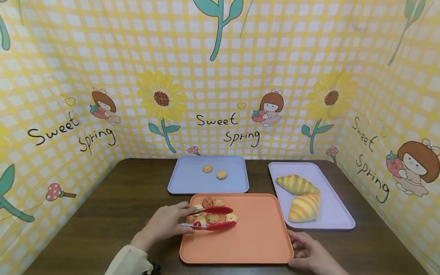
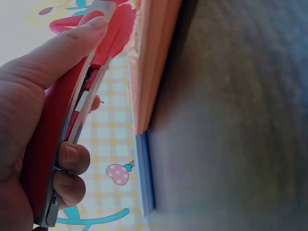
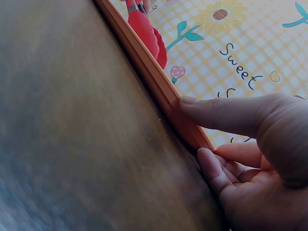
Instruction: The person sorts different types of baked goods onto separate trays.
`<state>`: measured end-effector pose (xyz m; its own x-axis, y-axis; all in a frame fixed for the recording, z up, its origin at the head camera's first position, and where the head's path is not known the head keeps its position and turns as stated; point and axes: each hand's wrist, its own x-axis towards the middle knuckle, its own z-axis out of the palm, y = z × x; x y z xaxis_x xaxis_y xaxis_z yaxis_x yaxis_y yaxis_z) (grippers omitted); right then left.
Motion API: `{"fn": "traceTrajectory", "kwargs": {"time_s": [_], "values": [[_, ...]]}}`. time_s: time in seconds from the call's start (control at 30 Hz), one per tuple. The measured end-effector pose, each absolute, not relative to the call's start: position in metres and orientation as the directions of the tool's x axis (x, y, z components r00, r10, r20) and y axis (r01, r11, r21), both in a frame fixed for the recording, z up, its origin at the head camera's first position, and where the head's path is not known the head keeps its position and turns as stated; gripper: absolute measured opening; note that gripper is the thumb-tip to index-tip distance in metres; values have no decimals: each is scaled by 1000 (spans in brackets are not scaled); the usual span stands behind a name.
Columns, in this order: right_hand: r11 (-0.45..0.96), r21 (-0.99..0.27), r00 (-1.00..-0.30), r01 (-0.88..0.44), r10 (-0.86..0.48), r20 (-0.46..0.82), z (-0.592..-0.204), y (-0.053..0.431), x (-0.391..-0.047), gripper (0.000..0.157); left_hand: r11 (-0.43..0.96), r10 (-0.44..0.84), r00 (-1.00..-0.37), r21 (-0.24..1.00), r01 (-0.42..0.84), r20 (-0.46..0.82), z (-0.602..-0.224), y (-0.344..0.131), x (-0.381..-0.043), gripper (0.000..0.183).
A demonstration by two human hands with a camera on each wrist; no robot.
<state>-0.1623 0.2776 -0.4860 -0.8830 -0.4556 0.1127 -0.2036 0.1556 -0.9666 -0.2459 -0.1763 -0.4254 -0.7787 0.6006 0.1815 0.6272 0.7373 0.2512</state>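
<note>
Right hand: its grip holds the orange tray by the right edge; a light, steady hold should prevent sliding.
Left hand: its grip wraps the red tongs; best squeezed evenly.
Tongs: tips straddle a ring-shaped cookie on the orange tray, other cookies close behind; go gently, since edges may crumble.
Purple tray: two breads, right.
Blue tray: two small cookies, farthest.

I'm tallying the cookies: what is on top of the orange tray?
Cookies, clustered on the left half of the orange tray; red tongs, held in the left hand, reach over them. The tongs hide parts of some cookies and whatever lies directly beneath.
</note>
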Motion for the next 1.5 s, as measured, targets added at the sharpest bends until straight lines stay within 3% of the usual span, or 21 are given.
{"fn": "traceTrajectory", "kwargs": {"time_s": [0.37,0.67,0.93,1.5], "values": [[163,-965,-884,-205,-454,111,-486,278,-163,81,744,589,-780,235,626,211,-426,-175,-246,61],[163,-961,-881,-223,-456,127,-486,277,-163,78,761,588,-798,241,602,135,-413,-171,-249,68],[168,-960,-882,-225,-453,127,-486,276,-162,79,731,638,-760,214,648,126,-403,-168,-252,61],[184,-953,-883,-240,-450,135,-487,278,-163,81,743,622,-770,202,638,143,-405,-167,-247,59]]}}
